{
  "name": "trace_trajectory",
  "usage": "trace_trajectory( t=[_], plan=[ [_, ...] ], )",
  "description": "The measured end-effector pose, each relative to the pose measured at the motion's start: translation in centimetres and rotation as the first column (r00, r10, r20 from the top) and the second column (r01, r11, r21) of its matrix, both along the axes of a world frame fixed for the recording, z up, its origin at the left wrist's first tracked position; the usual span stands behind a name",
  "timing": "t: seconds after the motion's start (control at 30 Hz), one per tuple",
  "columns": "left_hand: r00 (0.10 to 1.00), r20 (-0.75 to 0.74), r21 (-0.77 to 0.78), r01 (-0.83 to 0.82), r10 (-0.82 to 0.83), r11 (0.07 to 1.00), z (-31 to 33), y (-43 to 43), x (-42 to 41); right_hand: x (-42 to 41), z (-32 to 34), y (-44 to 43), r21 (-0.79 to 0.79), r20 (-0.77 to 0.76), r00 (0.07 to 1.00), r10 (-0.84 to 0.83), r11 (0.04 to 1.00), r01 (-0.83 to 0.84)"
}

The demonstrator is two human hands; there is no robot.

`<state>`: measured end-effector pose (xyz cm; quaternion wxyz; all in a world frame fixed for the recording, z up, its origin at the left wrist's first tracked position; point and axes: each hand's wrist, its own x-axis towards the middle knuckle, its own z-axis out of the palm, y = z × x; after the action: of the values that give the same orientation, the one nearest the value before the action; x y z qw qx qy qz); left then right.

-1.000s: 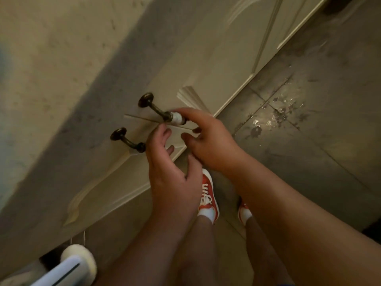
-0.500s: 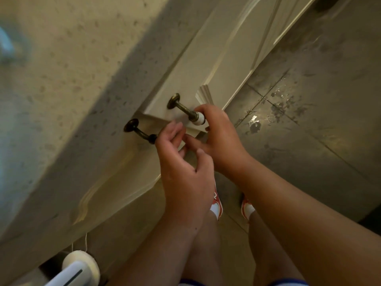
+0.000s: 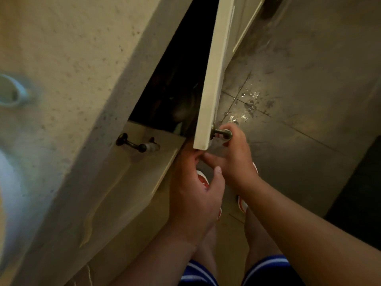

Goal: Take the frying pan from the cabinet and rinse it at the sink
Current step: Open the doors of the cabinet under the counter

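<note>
The cream right cabinet door [image 3: 214,75] under the counter stands swung out. My right hand [image 3: 233,159] grips its dark metal handle [image 3: 221,133]. My left hand [image 3: 195,195] is just below and left of it, fingers loosely curled and reaching under the edge of the left cabinet door [image 3: 144,168], holding nothing. That left door has its own handle [image 3: 137,142] and stands slightly ajar. The cabinet inside [image 3: 179,83] is dark; dim rounded shapes show there, and I cannot make out a frying pan.
A speckled stone countertop [image 3: 72,79] fills the left, with a blurred blue-white sink rim [image 3: 12,93] at its far left. The grey tiled floor [image 3: 299,100] has a wet patch [image 3: 249,104]. My legs and red shoes are below the hands.
The right door has swung wide outward with my right hand on its handle, exposing the dark interior. My left hand dropped from the left handle to the left door's edge.
</note>
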<state>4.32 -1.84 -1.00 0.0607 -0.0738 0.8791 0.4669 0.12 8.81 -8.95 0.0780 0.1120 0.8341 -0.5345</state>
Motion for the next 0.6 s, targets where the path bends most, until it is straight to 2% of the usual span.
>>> trace_trajectory(
  t=[0.1,0.23,0.43,0.53,0.6],
  plan=[
    [0.993,0.011,-0.027,0.121,-0.121,0.992,0.5,0.7,0.3,0.5,-0.2,0.6,0.027,0.063,0.987,-0.150,0.988,0.149],
    [0.978,-0.014,-0.053,0.209,-0.210,0.976,0.4,2.1,0.6,1.2,-0.5,1.4,0.028,0.057,0.954,-0.293,0.956,0.292],
    [0.940,-0.027,-0.050,0.338,-0.339,0.940,0.6,5.5,0.4,1.8,-0.6,5.5,0.028,0.005,0.936,-0.352,0.936,0.352],
    [0.918,-0.046,-0.033,0.394,-0.395,0.919,0.8,7.8,-0.2,1.5,-0.3,8.8,0.025,0.002,0.946,-0.324,0.946,0.323],
    [0.907,-0.115,-0.060,0.400,-0.404,0.915,0.9,9.4,-0.9,1.3,-0.1,11.1,0.035,-0.016,0.956,-0.293,0.955,0.293]
  ],
)
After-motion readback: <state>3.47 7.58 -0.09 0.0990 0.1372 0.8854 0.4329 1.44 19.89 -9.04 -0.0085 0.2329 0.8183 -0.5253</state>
